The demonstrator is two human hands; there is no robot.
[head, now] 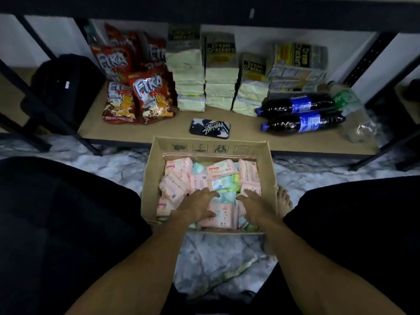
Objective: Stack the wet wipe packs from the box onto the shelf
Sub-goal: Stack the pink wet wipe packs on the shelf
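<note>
A cardboard box (159, 155) stands on the floor between my knees, filled with several pink, blue and green wet wipe packs (221, 170). Both of my hands reach into its near half. My left hand (196, 204) lies with spread fingers over the pink packs. My right hand (254, 206) lies to its right, fingers extended over the packs. A pink pack (223, 218) sits between the two hands. Neither hand visibly grips anything. The low wooden shelf (159, 131) runs just behind the box.
On the shelf stand red Fika snack bags (147, 96), stacks of cream cracker packs (220, 76), two dark soda bottles (300, 112), a clear bottle (354, 114) and a phone (210, 128). A black bag (63, 87) sits at the left. My bare foot (284, 201) is right of the box.
</note>
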